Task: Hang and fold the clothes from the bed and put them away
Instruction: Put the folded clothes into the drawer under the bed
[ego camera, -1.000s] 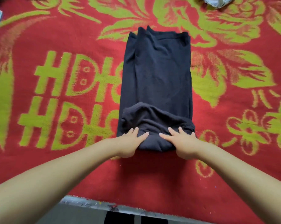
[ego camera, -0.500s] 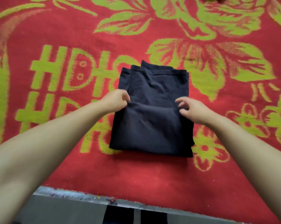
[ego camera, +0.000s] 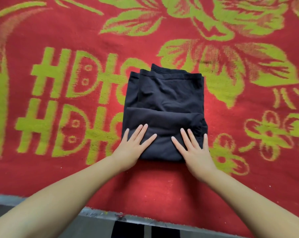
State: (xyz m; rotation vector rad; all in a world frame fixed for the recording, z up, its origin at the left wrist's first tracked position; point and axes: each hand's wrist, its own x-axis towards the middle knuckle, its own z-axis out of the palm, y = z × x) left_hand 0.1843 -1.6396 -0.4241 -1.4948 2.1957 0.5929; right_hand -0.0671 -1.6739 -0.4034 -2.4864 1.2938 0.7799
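Note:
A black garment (ego camera: 167, 100) lies folded into a compact rectangle in the middle of the bed, with its hem edges stacked at the far end and a folded layer across the near half. My left hand (ego camera: 133, 146) lies flat on the near left corner of the garment, fingers straight and spread. My right hand (ego camera: 193, 148) lies flat on the near right corner in the same way. Both palms press the fold down.
The bed is covered by a red blanket (ego camera: 59, 40) with green flowers and letters. Its grey near edge (ego camera: 97, 214) runs along the bottom of the view, with dark floor below it.
The near end of the garment was folded over toward the far end. Both hands then came back from the middle of the cloth to its near edge and now lie flat on it.

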